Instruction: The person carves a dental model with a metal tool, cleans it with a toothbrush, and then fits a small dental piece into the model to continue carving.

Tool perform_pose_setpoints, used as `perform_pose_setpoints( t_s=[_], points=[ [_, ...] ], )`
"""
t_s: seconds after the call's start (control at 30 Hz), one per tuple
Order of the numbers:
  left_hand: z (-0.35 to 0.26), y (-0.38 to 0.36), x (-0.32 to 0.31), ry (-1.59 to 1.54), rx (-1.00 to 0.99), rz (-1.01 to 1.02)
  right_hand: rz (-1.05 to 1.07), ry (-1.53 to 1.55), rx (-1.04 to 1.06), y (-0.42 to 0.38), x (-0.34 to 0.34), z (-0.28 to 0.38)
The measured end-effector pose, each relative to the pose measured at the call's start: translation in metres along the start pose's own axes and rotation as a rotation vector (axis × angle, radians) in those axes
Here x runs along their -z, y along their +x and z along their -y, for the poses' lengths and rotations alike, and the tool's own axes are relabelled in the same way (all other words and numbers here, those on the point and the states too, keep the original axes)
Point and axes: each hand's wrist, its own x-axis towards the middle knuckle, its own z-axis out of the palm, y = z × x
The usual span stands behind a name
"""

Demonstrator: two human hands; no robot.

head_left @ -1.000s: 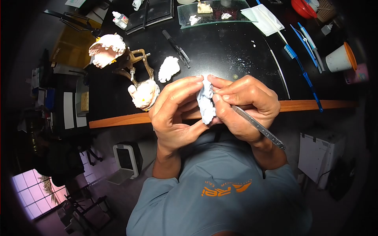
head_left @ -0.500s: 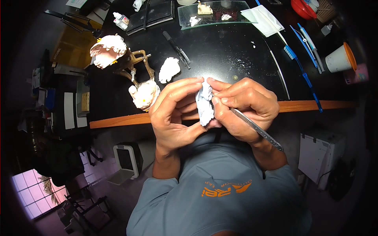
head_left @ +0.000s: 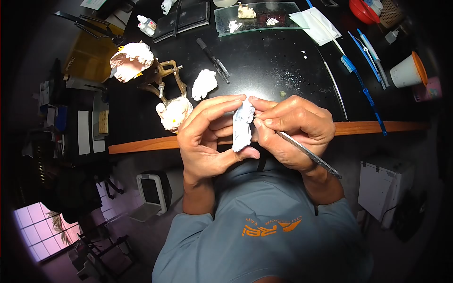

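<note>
My left hand (head_left: 200, 139) is closed on a white plaster dental cast (head_left: 242, 129), gripped upright between fingertips at its top and the thumb at its lower end. In my right hand (head_left: 297, 127) is a slim metal carving tool (head_left: 311, 156), held like a pen with its patterned handle slanting down to the right. The tool's thin tip is against or very near the cast's right side; contact is too fine to tell. Beyond the left hand lies another white plaster piece (head_left: 205, 85), and left of it stands a brass-coloured articulator (head_left: 171, 75) bearing plaster models (head_left: 175, 114).
Pens (head_left: 213, 61) lie on the black table beyond my hands. A glass plate (head_left: 259, 21) at the back carries small cast pieces. To the right are a blue toothbrush (head_left: 363, 89) and a white cup with an orange rim (head_left: 406, 70). The wooden table edge (head_left: 141, 145) runs beneath my wrists.
The plaster cast has turned slightly in my left hand, its lower end shifting left. More of the left thumb shows below it. The right hand keeps its grip, nearly still.
</note>
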Motion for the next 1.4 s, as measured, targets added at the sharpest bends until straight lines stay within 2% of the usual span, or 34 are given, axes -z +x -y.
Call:
perform_pose_setpoints(
  t_s=[1.4],
  points=[
    [-0.0019, 0.0028, 0.0037, -0.097, -0.029, 0.062, -0.029, 0.021, -0.004, -0.0020, -0.0009, 0.0007]
  ],
)
